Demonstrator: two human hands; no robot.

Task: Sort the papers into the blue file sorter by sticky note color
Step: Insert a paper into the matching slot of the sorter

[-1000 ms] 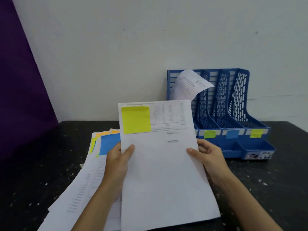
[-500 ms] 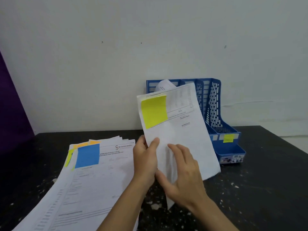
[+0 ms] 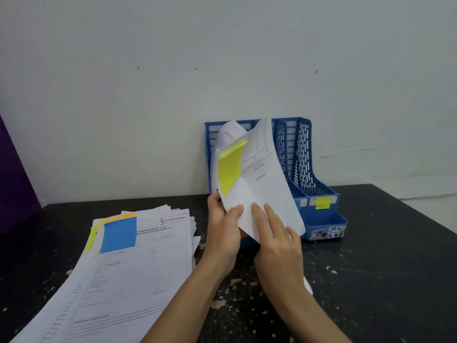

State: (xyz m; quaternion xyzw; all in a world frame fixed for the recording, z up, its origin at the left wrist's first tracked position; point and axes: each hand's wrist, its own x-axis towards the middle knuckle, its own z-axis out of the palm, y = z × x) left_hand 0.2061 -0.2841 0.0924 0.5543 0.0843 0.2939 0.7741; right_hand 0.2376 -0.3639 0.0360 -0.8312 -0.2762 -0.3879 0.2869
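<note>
A white paper (image 3: 267,189) with a yellow-green sticky note (image 3: 230,169) stands nearly upright in front of the blue file sorter (image 3: 303,154). My left hand (image 3: 223,229) pinches its lower left edge. My right hand (image 3: 274,233) lies on its face with straight fingers. The sheet leans toward the sorter's left slots, where another white paper (image 3: 228,133) curls out. A yellow label (image 3: 322,202) marks the sorter's rightmost slot; the other labels are hidden behind the sheet. A stack of papers (image 3: 123,273) lies at the left, topped by a blue sticky note (image 3: 119,235).
The black speckled table (image 3: 371,280) carries everything. A white wall (image 3: 222,70) rises right behind the sorter. A purple panel (image 3: 12,184) stands at the far left. Orange and yellow notes (image 3: 108,220) peek from under the stack's top sheet.
The paper has gone from being held flat in front of me to standing upright against the sorter. My right hand shifted from its right edge onto its face.
</note>
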